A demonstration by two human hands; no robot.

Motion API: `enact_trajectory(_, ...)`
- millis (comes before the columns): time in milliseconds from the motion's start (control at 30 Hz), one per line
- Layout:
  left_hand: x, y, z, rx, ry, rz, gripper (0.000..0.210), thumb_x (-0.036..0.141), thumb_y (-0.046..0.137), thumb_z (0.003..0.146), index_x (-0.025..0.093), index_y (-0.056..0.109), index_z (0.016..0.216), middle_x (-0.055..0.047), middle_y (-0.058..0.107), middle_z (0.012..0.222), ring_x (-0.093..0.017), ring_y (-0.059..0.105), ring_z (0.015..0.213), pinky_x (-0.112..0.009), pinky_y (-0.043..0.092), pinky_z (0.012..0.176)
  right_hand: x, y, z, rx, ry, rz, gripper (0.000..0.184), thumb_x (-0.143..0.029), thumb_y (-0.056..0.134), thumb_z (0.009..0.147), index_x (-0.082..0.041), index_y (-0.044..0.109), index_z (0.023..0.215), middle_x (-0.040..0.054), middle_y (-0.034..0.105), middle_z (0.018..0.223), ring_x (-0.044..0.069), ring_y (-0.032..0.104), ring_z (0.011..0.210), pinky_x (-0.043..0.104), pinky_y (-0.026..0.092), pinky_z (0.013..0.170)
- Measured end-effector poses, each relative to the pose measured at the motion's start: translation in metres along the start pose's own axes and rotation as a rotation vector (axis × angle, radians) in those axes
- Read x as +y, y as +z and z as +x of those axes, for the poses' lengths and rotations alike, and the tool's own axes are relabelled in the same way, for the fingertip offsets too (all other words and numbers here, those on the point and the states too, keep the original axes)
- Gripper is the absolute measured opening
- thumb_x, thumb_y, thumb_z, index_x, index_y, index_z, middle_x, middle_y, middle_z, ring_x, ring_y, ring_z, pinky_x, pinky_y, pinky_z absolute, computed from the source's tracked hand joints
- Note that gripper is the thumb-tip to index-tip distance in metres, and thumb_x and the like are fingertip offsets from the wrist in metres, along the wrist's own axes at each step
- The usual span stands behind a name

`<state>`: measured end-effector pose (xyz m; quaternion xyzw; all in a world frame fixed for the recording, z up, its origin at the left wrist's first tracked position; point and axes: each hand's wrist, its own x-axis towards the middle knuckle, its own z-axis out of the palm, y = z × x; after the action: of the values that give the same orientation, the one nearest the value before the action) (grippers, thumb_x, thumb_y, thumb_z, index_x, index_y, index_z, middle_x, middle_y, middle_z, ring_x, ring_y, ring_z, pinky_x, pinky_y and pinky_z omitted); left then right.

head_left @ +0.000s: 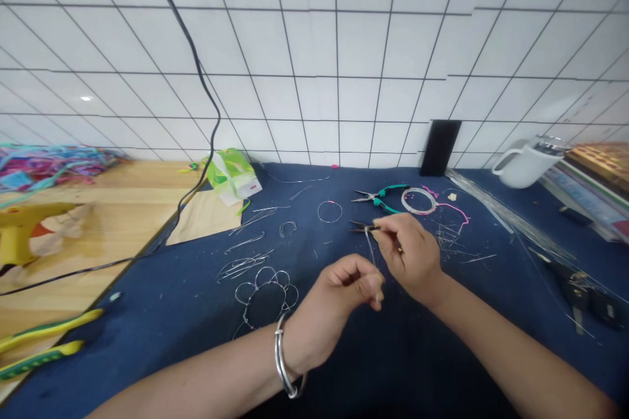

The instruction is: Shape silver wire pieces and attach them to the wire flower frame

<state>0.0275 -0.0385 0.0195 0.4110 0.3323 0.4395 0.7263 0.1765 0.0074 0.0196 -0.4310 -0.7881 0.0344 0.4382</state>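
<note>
My left hand (346,294), with a silver bangle at the wrist, is closed in a pinch on a thin pale wire (370,249). From those fingers the wire runs up to a small pair of dark-jawed pliers (361,227). Closed round the pliers is my right hand (410,252), which hides most of their handles. Whether the jaws bite the wire cannot be made out. A flower-shaped wire frame (266,294) with round loops lies left of my left hand, partly behind the forearm. Beyond the pliers rests a single wire ring (329,211).
Teal-handled pliers (381,196) lie beside a wire coil (419,201). Cut wire pieces (246,265) are scattered at left. Long wires (511,216), keys (577,294) and a white mug (523,165) stand right. A black cable (196,59) hangs down near a yellow glue gun (19,229).
</note>
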Motion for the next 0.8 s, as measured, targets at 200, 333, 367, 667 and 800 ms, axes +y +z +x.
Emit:
enact_trajectory(200,0.013,-0.030,0.017,0.240,0.234,0.063,0.006,0.021,0.060,0.079,0.016,0.059,0.075,0.000,0.056,0.075,-0.011,0.049,0.070,-0.024,0.039,0.069,-0.017,0.007,0.002,-0.374,0.459,0.452,0.023,-0.032,0.043,0.088,-0.019,0.057,0.075,-0.0016,0.056,0.065,0.011,0.053,0.058,0.022,0.041,0.055)
enact_trajectory(333,0.010,-0.033,0.021,0.206,0.223,0.022,0.007,0.022,0.061,0.077,0.016,0.058,0.074,0.000,0.055,0.074,-0.011,0.050,0.068,-0.025,0.043,0.067,-0.022,0.016,-0.005,-0.466,0.577,0.675,0.021,-0.034,0.047,0.085,-0.018,0.058,0.078,-0.0023,0.055,0.062,0.010,0.051,0.055,0.020,0.039,0.050)
enact_trajectory(367,0.009,-0.033,0.021,0.195,0.211,0.012,0.007,0.022,0.061,0.077,0.016,0.058,0.074,0.000,0.055,0.074,-0.012,0.051,0.067,-0.026,0.043,0.066,-0.023,0.018,-0.006,-0.461,0.605,0.711,0.021,-0.035,0.048,0.084,-0.018,0.058,0.078,-0.0023,0.054,0.061,0.009,0.050,0.055,0.020,0.038,0.050)
enact_trajectory(667,0.001,-0.042,0.025,0.274,0.356,0.359,0.001,0.019,0.062,0.077,0.018,0.062,0.076,-0.002,0.062,0.082,-0.014,0.057,0.075,-0.028,0.046,0.070,-0.019,0.028,-0.013,-0.355,0.745,0.888,0.014,-0.026,0.052,0.080,-0.018,0.054,0.068,-0.0040,0.050,0.060,0.008,0.045,0.053,0.021,0.035,0.051)
enact_trajectory(800,0.007,-0.046,0.019,0.190,0.685,0.867,0.013,0.013,0.055,0.081,0.022,0.064,0.082,-0.004,0.065,0.080,-0.016,0.059,0.076,-0.032,0.045,0.072,-0.022,0.025,-0.016,-0.324,0.680,0.810,0.015,-0.025,0.049,0.082,-0.018,0.054,0.070,-0.0042,0.047,0.058,0.009,0.043,0.055,0.021,0.034,0.052)
